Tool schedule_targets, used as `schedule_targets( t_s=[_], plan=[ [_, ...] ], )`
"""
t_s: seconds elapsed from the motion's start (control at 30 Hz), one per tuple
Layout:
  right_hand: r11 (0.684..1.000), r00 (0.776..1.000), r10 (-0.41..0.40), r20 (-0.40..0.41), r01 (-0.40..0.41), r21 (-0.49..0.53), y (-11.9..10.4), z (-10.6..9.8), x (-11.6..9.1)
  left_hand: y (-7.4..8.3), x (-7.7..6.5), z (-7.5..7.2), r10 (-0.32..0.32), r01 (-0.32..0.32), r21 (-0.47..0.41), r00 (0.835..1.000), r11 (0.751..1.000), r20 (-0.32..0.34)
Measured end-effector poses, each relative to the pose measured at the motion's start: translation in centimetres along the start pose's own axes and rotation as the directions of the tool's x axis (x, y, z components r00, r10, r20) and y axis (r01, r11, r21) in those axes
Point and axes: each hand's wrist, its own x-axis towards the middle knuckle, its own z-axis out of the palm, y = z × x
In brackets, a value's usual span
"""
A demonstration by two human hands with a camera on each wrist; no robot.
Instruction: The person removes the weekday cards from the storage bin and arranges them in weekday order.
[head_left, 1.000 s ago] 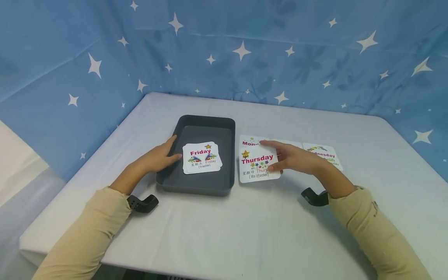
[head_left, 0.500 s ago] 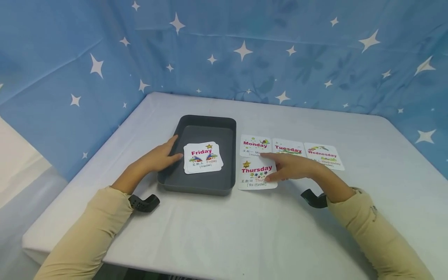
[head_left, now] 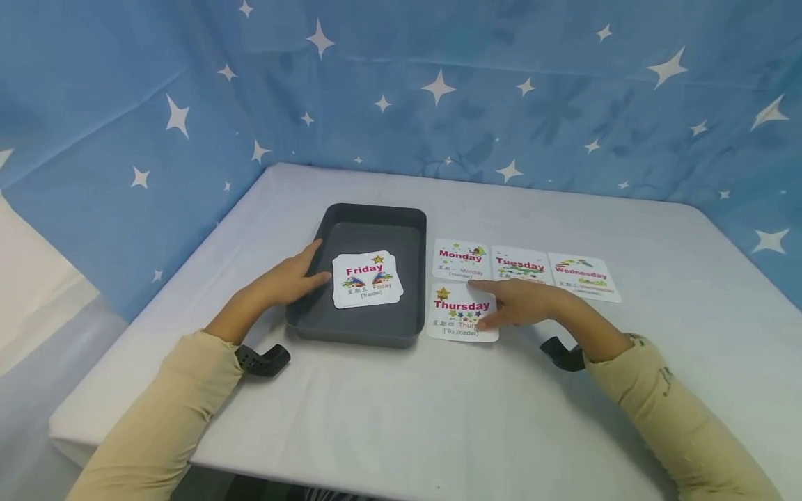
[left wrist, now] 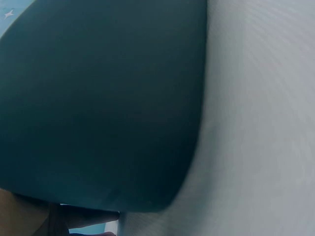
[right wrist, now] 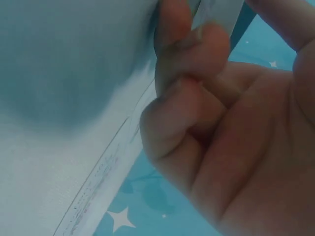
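1. One Thursday card (head_left: 460, 313) is lying just beside the tray (head_left: 388, 235), on the near side of the Monday card (head_left: 461, 261), its print reading upright, its seemingly longer side running left-right.
2. The right hand (head_left: 526, 300) is pointing leftward, touching it with index finger and thumb spread apart.
3. The left hand (head_left: 285, 282) is resting across the tray's left rim; whether it is gripping, I cannot tell.

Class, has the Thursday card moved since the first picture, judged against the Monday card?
Yes, the Thursday card moved down the head view: one second ago it hid much of the Monday card; now it lies just below.
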Motion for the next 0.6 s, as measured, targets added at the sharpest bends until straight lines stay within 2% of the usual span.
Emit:
schedule_targets(
  t_s=[0.2, 0.6],
  plan=[
    [1.0, 1.0, -0.003, 0.007, 0.003, 0.009, 0.11, 0.08, 0.14, 0.18, 0.19, -0.33, -0.003, 0.003, 0.012, 1.0, 1.0, 0.003],
    [0.997, 1.0, 0.017, -0.019, -0.018, -0.074, -0.05, 0.35, 0.34, 0.09, 0.14, 0.1, -0.009, 0.009, 0.001, 1.0, 1.0, -0.004]
  ],
)
